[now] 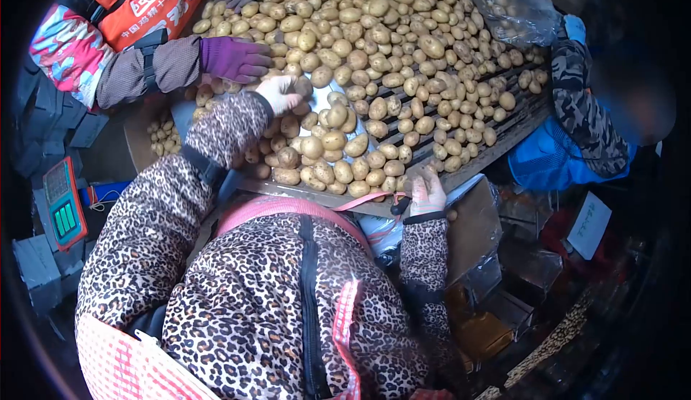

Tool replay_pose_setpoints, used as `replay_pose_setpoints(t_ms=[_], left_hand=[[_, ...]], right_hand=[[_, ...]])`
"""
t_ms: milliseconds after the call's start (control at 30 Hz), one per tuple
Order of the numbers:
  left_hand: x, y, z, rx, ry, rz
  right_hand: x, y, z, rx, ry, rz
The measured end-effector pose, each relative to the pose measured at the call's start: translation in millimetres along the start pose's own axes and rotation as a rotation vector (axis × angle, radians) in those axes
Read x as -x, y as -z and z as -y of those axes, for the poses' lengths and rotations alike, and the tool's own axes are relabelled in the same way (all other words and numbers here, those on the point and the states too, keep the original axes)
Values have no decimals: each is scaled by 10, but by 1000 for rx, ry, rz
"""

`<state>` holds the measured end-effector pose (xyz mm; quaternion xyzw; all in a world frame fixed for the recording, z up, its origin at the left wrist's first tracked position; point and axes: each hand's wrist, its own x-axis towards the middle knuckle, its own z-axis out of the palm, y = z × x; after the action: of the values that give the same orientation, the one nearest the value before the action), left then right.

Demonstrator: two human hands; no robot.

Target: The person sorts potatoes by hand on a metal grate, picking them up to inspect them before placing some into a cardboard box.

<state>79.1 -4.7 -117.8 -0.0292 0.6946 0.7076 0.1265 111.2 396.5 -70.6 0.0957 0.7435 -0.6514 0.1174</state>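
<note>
My left hand, in a pale glove, is closed on a brownish potato above the left part of the potato heap. My right hand, also in a pale glove, rests at the near edge of the slatted table, its fingers apart and slightly blurred beside the nearest potatoes. Between my hands, several potatoes lie on a white and blue surface.
A co-worker's purple-gloved hand reaches in from the left. Another person's camouflage sleeve is at the right, near a clear plastic bag. A red-framed scale stands at far left; an open cardboard box is below the table.
</note>
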Motion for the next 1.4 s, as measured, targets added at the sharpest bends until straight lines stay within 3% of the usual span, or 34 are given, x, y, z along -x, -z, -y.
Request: replay_pose_setpoints(t_ms=[33, 100, 167, 233, 300, 333, 367, 400, 433, 467, 567, 633, 667, 733, 767, 800, 867, 900, 933, 967, 1033, 1100, 1167, 1200, 1300, 1333, 1367, 1400], left_hand=[[13, -89, 76, -34, -53, -54], [-6, -579, -627, -936, 42, -28], [-76, -1012, -598, -1240, 47, 139], [-131, -1266, -580, -1341, 114, 126], [-107, -1150, -470, -1118, 73, 60], [-90, -953, -156, -961, -84, 28], [-8, -789, -53, -508, -129, 50], [144, -746, -108, 267, 148, 32], [363, -784, -626, 588, 390, -134], [399, -476, -125, 1058, 321, 212], [706, -626, -285, 993, 499, -12], [733, -721, -217, 886, 609, -86], [731, -798, -415, 780, 681, -152], [737, -797, -411, 802, 613, -22], [737, -764, -378, 843, 550, 61], [733, -746, -371, 893, 523, 106], [692, -755, -379, 829, 521, 18], [687, -775, -428, 789, 529, -17], [665, -792, -408, 761, 536, -10], [630, -813, -376, 729, 545, 0], [551, -882, -406, 646, 545, 44], [463, -1005, -507, 540, 534, 104], [428, -1114, -561, 423, 442, 144], [400, -1134, -606, 405, 453, 133], [344, -1086, -679, 343, 430, 117], [281, -1050, -651, 323, 411, 121], [151, -997, -549, 24, 203, 107], [8, -985, -573, -189, 210, 69]], right_hand=[[-82, -23, -18, 68, 39, 18], [-158, -172, 72, 211, 110, 54], [-284, -264, 109, 268, 124, 117], [-487, -188, 37, 305, 86, 98], [-637, -13, 162, 277, 50, 85], [-735, 117, 215, 435, 44, 55], [-829, 231, 264, 590, 37, 22], [-955, 314, 326, 817, 163, 4], [-847, 183, 746, 913, 148, 41], [-1052, 160, 580, 987, 144, 108], [-1373, -381, 550, 1329, -11, 310], [-1379, -761, 440, 1427, -120, 271], [-1395, -746, 441, 1383, -95, 269], [-1367, -530, 491, 1207, 52, 306], [-1470, -291, 243, 907, 64, 343], [-1444, -83, 227, 391, -47, 285], [-1406, 398, 149, -587, -218, 64], [-1276, 601, 392, -834, -271, 202], [-1202, 602, 629, -877, -411, -115], [-1290, 708, 687, -875, -429, -71], [-1581, 869, 419, 211, -76, -7], [-1851, 554, 272, 953, 134, 137], [-1545, -174, 854, 1404, -279, 221], [-1647, -325, 643, 1471, -318, 195], [-1476, -191, 807, 1346, -163, 298], [-1477, -24, 707, 1121, -91, 372], [-1714, 263, -113, 442, 23, 483], [-1495, 432, -12, 89, -34, 480]])
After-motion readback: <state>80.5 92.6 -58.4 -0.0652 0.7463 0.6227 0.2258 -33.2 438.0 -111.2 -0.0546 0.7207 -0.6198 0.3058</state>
